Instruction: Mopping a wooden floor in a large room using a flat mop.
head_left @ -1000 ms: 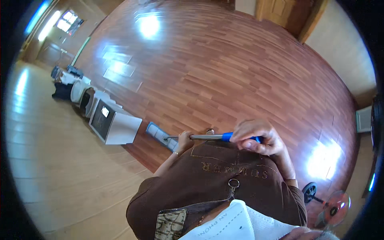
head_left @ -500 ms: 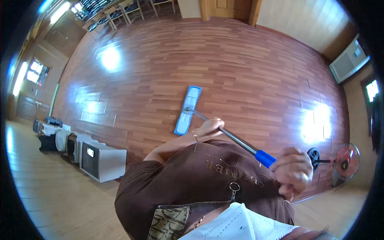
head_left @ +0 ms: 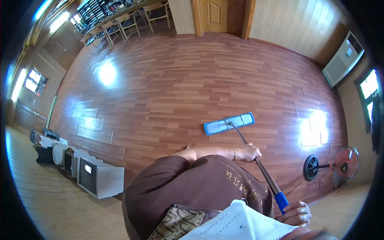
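A flat mop [head_left: 265, 173] slants from the middle of the floor down to the lower right. Its wide blue head [head_left: 229, 123] lies flat on the wood-look floor, nearly crosswise and a bit higher at its right end. My left hand [head_left: 249, 153] is closed around the metal pole, not far above the head, with that arm reaching across my front. Close to my body at the lower right, my right hand [head_left: 296, 214] grips the pole's upper end by the blue sleeve [head_left: 281, 201]; some of its fingers are hidden.
On the right stand a fan [head_left: 345, 164] with a round black base [head_left: 311, 167] and a white floor-standing unit [head_left: 344, 60]. Boxes and bins, including a white cabinet [head_left: 105, 178], line the left. Chairs [head_left: 127, 23] and a table are at the far left, a wooden door [head_left: 221, 15] far ahead.
The mop head has swung to the right and turned from nearly lengthwise to nearly crosswise. My left hand has shifted right and nearer; my right hand has come down, both still on the pole.
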The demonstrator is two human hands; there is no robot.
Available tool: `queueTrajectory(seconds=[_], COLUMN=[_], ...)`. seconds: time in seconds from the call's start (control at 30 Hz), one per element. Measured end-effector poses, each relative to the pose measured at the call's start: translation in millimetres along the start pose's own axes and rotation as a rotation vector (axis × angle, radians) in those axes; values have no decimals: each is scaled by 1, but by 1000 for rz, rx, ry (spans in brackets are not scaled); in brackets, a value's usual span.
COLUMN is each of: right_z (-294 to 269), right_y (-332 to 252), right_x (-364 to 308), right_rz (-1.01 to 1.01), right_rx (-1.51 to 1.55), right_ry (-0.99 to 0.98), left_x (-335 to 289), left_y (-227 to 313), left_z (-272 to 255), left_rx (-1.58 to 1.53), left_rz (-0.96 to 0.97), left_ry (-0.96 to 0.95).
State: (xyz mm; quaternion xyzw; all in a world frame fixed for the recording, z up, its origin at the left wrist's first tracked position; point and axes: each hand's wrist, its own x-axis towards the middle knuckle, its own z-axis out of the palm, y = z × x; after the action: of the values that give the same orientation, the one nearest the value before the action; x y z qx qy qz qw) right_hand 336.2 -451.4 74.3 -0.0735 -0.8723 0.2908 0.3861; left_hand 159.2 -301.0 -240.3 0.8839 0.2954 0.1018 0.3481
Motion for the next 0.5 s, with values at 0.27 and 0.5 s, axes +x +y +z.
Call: queueTrajectory(seconds=[0.27, 0.5], right_z=[44, 86], right_y=[73, 149], right_x=[32, 66], right_rz=[-40, 119], right_rx=[120, 96], right_ry=[346, 397], left_x=[-6, -77], left_y=[-89, -155], left_z=[-12, -66], left_rx=[93, 260], left_rz=[-111, -375], left_ry=[381, 649])
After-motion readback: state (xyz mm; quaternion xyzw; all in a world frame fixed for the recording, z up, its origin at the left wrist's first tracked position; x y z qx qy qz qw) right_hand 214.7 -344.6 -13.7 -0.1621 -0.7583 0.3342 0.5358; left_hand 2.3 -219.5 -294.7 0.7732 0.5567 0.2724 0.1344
